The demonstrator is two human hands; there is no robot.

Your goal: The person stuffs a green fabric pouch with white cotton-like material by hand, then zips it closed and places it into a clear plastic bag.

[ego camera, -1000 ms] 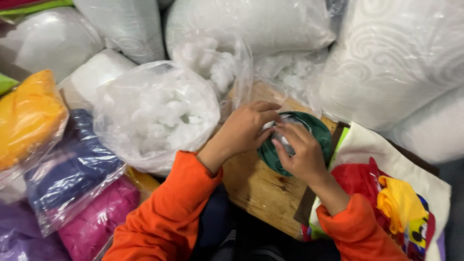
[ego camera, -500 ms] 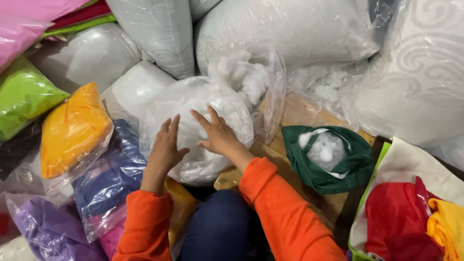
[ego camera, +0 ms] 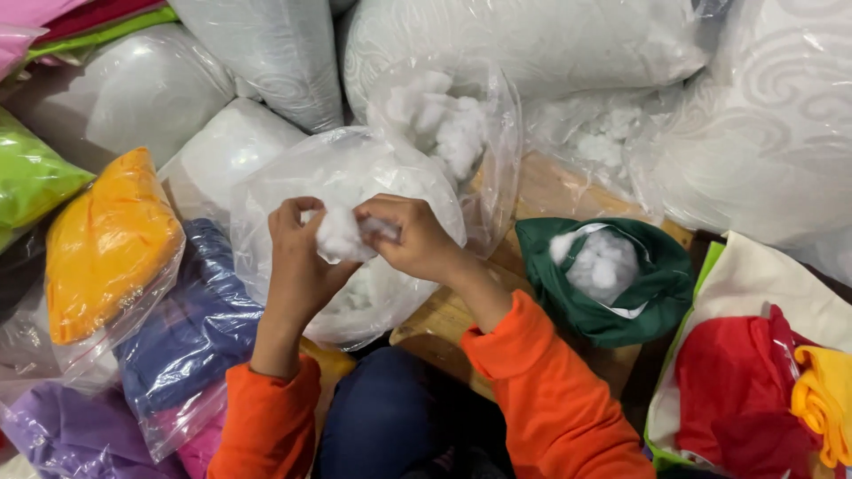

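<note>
A clump of white stuffing [ego camera: 342,235] sits pinched between both hands, held just above the big clear plastic bag of white filling [ego camera: 355,177] that lies against the person's knees. The left hand [ego camera: 297,257] curls around the clump from the left, fingers closed on its side and thumb over the top; the right hand [ego camera: 417,235] grips the other end, its fingers bent tight on the fibre. Both sleeves are orange. To the right, apart from the hands, a green fabric cover [ego camera: 612,288] rests on the wooden board [ego camera: 541,191], its mouth open and showing white stuffing inside. Further right lie red and yellow fabrics [ego camera: 754,381] on a cream cloth. To the left are bagged fabrics: an orange one [ego camera: 106,244], a blue one [ego camera: 191,328], a bright green one [ego camera: 31,177]. Large white cushions in plastic [ego camera: 532,35] fill the background.
</note>
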